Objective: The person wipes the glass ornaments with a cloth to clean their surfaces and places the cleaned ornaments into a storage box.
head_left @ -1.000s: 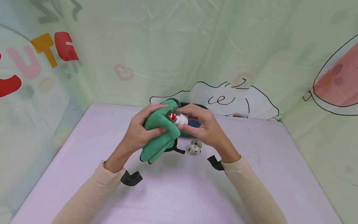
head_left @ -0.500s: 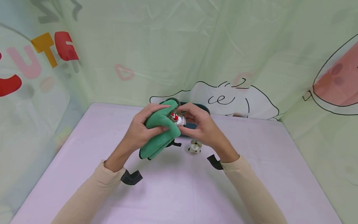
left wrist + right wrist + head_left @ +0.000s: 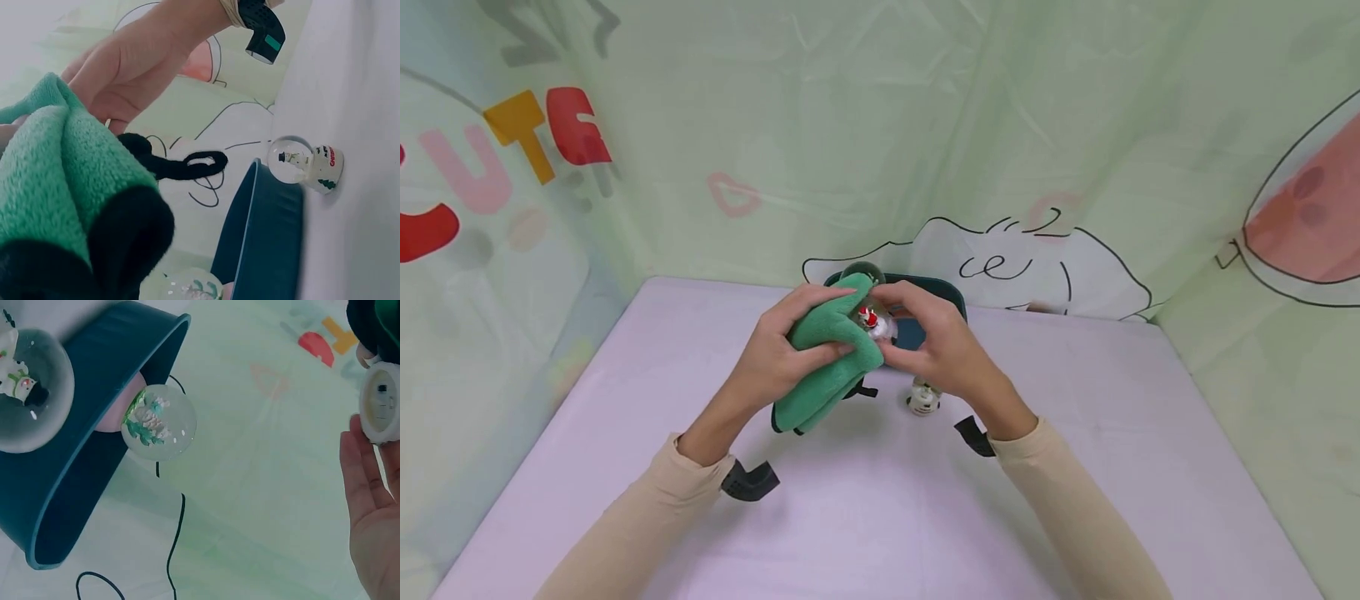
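The left curtain (image 3: 542,200) reads "CUTE"; the snow globe's base (image 3: 326,170) bears blurred red letters.

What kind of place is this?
Maybe a little curtained-off table space indoors: pale green, cartoon-printed hanging sheets line three sides of a flat lilac tabletop, where an open dark-blue plastic tub stands.

A pale green curtain (image 3: 865,125) with soft folds fills the back and both sides of the frame. Red, pink and orange letters (image 3: 527,125) stand at upper left, below grey marks (image 3: 527,46). A pink heart (image 3: 733,197) sits left of centre; a black-outlined white shape (image 3: 1000,271) runs along the bottom of the back, and a pink-and-white print (image 3: 1311,221) fills the right edge. The pale lilac surface (image 3: 880,525) spreads across the lower frame under soft light.
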